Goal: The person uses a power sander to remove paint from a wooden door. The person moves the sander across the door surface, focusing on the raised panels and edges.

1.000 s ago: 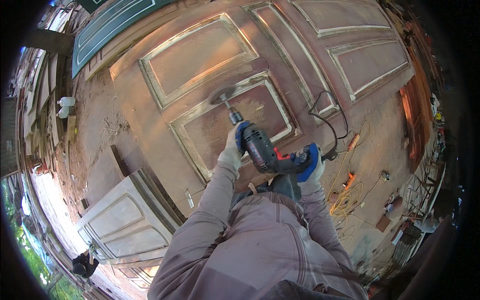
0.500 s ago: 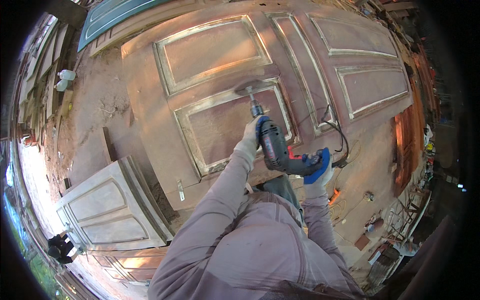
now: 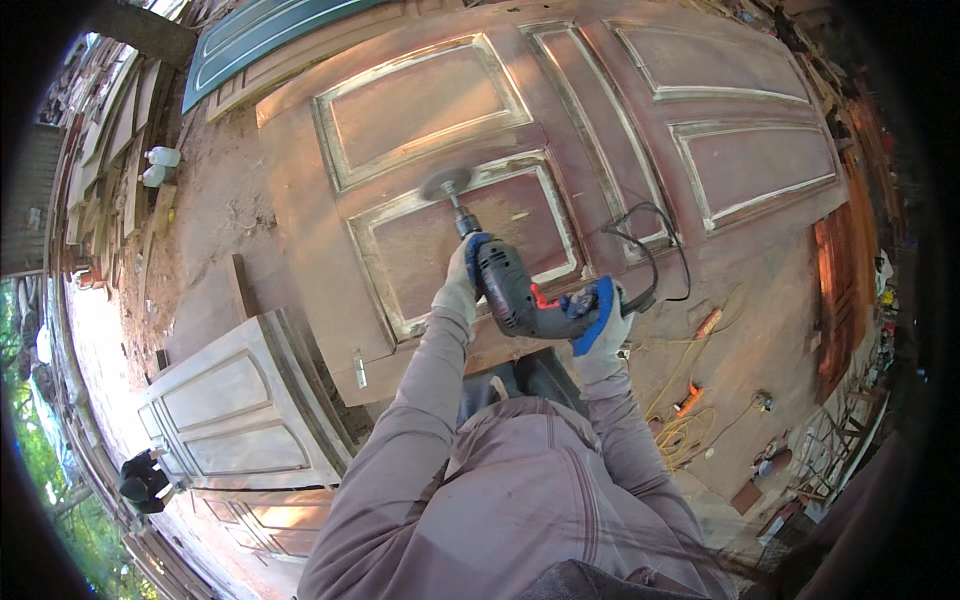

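Observation:
A black power drill (image 3: 512, 290) with a red trigger is held in both my gloved hands over a wooden panel door (image 3: 300, 240). My left hand (image 3: 462, 268) grips the drill's front end, just behind the chuck. Around the rear handle my right hand (image 3: 602, 322) is closed, its glove blue on the palm side. A round sanding disc (image 3: 446, 183) sits on the drill's tip, at the upper moulding of the door's lower left panel. The disc looks blurred. From the handle a black cord (image 3: 655, 245) loops over the door to the right.
A pale panel door (image 3: 235, 400) lies at the lower left, with a person (image 3: 143, 482) beside it. A teal door (image 3: 260, 45) lies at the top. Orange connectors (image 3: 688, 400) and yellow cable (image 3: 685, 440) lie on the right-hand floor. White jugs (image 3: 160, 165) stand at left.
The drill and both hands have moved left; the disc has gone from the middle of the panel's upper moulding toward its left part. The cord's loop has shifted too.

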The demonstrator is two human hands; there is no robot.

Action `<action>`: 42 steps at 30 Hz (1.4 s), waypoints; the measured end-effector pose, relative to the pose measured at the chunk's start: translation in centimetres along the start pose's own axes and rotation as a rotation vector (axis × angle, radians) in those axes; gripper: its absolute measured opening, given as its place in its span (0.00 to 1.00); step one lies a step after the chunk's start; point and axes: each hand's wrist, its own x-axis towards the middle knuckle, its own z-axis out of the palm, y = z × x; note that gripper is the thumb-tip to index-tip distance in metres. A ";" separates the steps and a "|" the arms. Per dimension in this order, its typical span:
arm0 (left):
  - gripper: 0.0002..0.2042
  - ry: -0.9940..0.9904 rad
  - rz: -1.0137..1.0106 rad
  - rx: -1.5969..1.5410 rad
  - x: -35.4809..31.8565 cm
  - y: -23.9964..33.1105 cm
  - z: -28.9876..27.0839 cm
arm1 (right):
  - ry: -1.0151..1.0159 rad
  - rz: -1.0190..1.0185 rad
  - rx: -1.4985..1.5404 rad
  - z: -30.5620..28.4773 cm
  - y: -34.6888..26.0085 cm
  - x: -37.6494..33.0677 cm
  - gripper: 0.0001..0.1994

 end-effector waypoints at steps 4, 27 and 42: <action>0.09 -0.009 0.036 0.035 2.9 -3.3 3.5 | 0.029 -0.068 -0.031 -1.6 -3.1 2.5 0.10; 0.11 0.106 0.091 0.057 -1.4 4.0 -7.3 | 0.032 0.088 0.069 1.2 7.5 -4.1 0.10; 0.12 0.063 0.041 0.111 -0.3 2.0 -3.4 | -0.004 -0.016 0.115 1.8 3.8 -4.2 0.10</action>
